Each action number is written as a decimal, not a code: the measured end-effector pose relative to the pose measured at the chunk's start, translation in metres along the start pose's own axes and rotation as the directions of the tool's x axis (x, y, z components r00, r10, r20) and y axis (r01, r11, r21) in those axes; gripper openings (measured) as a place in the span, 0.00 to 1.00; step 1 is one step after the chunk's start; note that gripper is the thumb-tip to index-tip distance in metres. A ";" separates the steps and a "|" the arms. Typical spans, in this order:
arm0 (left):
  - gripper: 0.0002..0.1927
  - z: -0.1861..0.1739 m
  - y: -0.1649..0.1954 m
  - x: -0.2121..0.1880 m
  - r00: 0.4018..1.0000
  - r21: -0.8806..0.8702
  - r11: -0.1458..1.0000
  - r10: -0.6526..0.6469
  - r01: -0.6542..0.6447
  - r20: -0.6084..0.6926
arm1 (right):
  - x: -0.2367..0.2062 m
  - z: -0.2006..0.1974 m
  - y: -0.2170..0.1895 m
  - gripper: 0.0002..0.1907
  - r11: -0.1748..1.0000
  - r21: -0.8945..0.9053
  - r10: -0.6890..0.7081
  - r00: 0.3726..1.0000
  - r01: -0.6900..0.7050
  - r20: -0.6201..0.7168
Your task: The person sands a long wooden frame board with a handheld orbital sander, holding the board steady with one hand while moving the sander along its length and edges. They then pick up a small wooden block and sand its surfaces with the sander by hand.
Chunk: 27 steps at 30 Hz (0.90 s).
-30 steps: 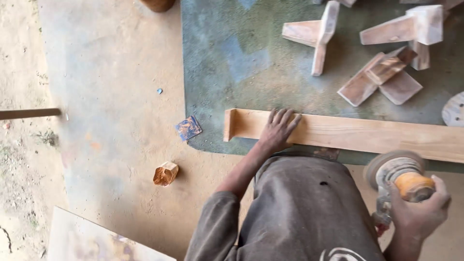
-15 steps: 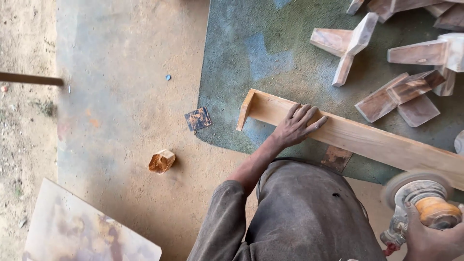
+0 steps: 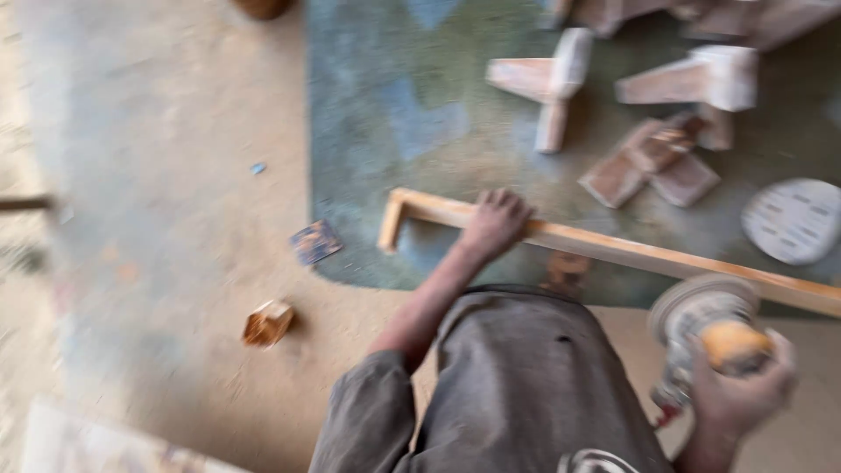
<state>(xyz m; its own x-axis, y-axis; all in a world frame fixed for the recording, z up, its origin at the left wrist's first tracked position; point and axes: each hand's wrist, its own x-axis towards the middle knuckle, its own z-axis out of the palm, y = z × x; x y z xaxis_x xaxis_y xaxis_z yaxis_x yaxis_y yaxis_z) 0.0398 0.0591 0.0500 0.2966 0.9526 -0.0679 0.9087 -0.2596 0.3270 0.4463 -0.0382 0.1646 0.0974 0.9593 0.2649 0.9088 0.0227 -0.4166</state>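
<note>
A long pale wooden plank (image 3: 613,250) lies on edge across a blue-green mat (image 3: 412,105), its left end capped by a short cross piece. My left hand (image 3: 495,223) grips the plank near that left end. My right hand (image 3: 736,394) holds a disc sander (image 3: 701,320) with an orange top, just below the plank's right part and off the wood. My knee in grey trousers (image 3: 517,385) fills the bottom centre.
Wooden cross-shaped pieces (image 3: 547,83) and blocks (image 3: 653,162) lie on the mat beyond the plank. A round sanding disc (image 3: 793,219) rests at the right. A small blue scrap (image 3: 315,241) and a crumpled orange scrap (image 3: 267,322) lie on the dusty floor.
The plank has been turned from flat onto its edge under my left hand. The view swung and blurred. The sander stays in my right hand below the plank.
</note>
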 end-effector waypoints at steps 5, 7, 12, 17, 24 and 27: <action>0.12 0.001 0.003 -0.001 0.965 -0.109 0.989 0.122 -0.099 0.232 | 0.009 -0.004 -0.009 0.44 0.988 -0.090 0.124 0.992 -0.126 -0.033; 0.11 0.002 0.004 -0.009 0.964 -0.136 0.982 0.155 -0.128 0.214 | 0.013 -0.008 -0.022 0.43 0.985 -0.071 0.155 0.987 -0.158 -0.034; 0.10 -0.002 -0.011 -0.031 0.983 -0.065 0.988 0.146 -0.140 0.112 | 0.011 -0.021 -0.050 0.42 0.991 -0.022 0.127 0.987 -0.130 -0.103; 0.03 -0.026 -0.072 -0.067 0.992 0.000 0.993 0.118 -0.118 -0.054 | 0.010 -0.032 -0.052 0.44 0.984 -0.017 0.172 0.977 -0.175 -0.127; 0.09 -0.034 -0.097 -0.085 0.992 0.030 0.994 -0.107 0.105 0.066 | 0.042 -0.022 -0.048 0.45 0.961 -0.025 0.272 0.957 -0.276 -0.100; 0.10 -0.022 -0.078 -0.069 0.975 0.064 0.983 -0.179 0.171 0.132 | 0.072 -0.009 -0.049 0.45 0.958 -0.057 0.280 0.960 -0.281 -0.022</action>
<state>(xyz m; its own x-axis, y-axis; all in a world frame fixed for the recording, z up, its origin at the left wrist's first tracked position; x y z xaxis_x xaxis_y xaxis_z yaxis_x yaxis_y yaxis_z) -0.0576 0.0175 0.0497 0.1657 0.9542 -0.2490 0.9629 -0.1020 0.2500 0.4121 0.0268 0.2119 0.3566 0.9210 0.1567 0.8664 -0.2633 -0.4243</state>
